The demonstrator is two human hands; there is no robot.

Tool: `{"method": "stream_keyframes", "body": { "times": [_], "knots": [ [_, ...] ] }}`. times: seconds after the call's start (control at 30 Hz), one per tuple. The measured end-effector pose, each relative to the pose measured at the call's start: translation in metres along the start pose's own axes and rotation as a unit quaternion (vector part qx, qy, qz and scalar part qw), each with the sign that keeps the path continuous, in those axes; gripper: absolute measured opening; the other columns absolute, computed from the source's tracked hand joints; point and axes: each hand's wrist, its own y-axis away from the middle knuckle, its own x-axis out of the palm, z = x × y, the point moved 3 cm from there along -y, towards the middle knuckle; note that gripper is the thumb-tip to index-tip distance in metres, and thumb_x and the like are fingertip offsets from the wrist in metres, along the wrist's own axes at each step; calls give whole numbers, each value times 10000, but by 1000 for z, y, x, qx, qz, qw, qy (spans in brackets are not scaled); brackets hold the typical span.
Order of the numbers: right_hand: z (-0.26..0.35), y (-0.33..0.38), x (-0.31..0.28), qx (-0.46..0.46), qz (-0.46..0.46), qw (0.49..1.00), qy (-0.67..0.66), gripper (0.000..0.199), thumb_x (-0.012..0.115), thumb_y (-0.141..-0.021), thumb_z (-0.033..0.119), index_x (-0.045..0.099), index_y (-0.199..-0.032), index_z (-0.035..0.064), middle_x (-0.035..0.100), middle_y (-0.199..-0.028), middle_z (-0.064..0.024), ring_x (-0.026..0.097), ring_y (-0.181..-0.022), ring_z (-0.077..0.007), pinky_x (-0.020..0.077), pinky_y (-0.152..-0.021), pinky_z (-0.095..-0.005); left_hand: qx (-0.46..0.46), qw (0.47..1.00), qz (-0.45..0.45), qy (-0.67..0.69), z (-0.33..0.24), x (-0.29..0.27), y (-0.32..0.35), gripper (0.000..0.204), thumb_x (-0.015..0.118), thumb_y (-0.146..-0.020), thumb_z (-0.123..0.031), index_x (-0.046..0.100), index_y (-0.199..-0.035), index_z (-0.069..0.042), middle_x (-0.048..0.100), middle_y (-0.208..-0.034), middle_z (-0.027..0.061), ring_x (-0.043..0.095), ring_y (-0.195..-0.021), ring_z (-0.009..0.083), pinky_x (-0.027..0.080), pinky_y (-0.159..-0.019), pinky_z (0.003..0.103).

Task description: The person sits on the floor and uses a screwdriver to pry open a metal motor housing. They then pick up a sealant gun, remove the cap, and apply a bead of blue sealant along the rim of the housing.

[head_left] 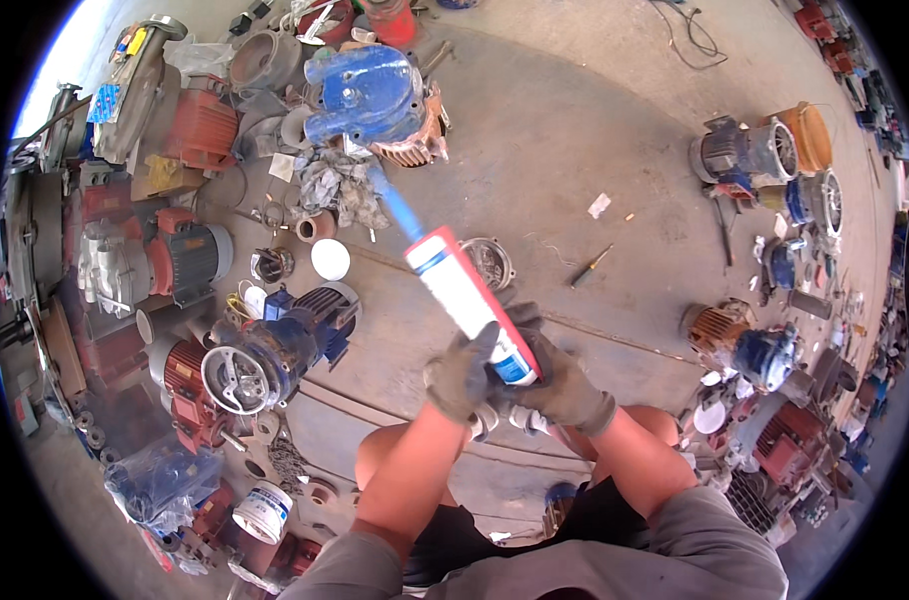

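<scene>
Head view looks down on a dusty grey concrete floor [575,140]. Both gloved hands, left hand [462,375] and right hand [560,380], wrap their fingers tight around a white sealant tube [470,300] with a blue nozzle. Old motors lie around the tube, with a blue pump [370,95] just past its tip and a screwdriver [590,266] to its right.

Matt grey knit cloth on left hand [462,375] and right hand [560,378], worn and dusty. Glossy smooth white plastic sealant cartridge [472,305] in a red painted metal caulking gun [495,312], tipped with a translucent blue plastic nozzle [399,208]. Chipped blue paint over rough cast metal on pump housing [367,92]. Crumpled grey rag [337,188], soft and stained. Dull, dusty, scuffed concrete floor [575,130]. Bright bare metal on round flange [238,379].
</scene>
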Motion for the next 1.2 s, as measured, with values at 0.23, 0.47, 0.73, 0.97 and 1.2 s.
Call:
{"method": "stream_keyframes", "body": {
  "times": [0.23, 0.47, 0.73, 0.97, 1.2],
  "knots": [
    [-7, -63, -42, -33, 61, 927, 369, 645, 873, -853, 244, 629, -1395, -7, 744, -1151, -218, 727, -1030, -340, 582, -963, -436, 158, 977, 90, -109, -28, -34, -50, 450, 814, -953, -81, 620, -1344, 28, 764, -1101, 139, 757, -1053, 317, 623, -971, 476],
    [50, -54, -115, -170, -31, 981, 87, 511, 811, -954, 159, 691, -1434, 32, 779, -1142, -85, 695, -936, -124, 585, -841, -322, 207, 820, 7, -534, -14, -5, -45, 435, 918, -861, -175, 697, -1215, -53, 769, -1119, 72, 755, -1000, 206, 601, -910, 390],
    [65, -21, -100, -190, -44, 981, 2, 433, 837, -953, 63, 724, -1364, -15, 788, -1155, -55, 716, -1022, -102, 596, -903, -284, 118, 777, 0, -619, 42, -15, -30, 470, 928, -844, -276, 724, -1201, -48, 806, -1058, 94, 780, -973, 218, 603, -902, 394],
    [67, -8, -105, -154, -90, 984, 9, 300, 791, -987, 80, 747, -1264, -29, 788, -1098, -70, 712, -1009, -108, 598, -904, -297, 106, 780, 40, -615, 52, 2, -25, 456, 911, -867, -246, 707, -1222, -47, 790, -1027, 72, 758, -943, 196, 597, -894, 384],
    [48, -8, -109, -255, -89, 962, -34, 219, 732, -1064, 176, 702, -1177, -9, 727, -1037, -42, 664, -910, -99, 563, -799, -276, 30, 808, 42, -587, 71, 4, -29, 587, 925, -855, -272, 663, -1337, -62, 770, -1166, 107, 741, -1054, 194, 581, -961, 393]
  ]
}}
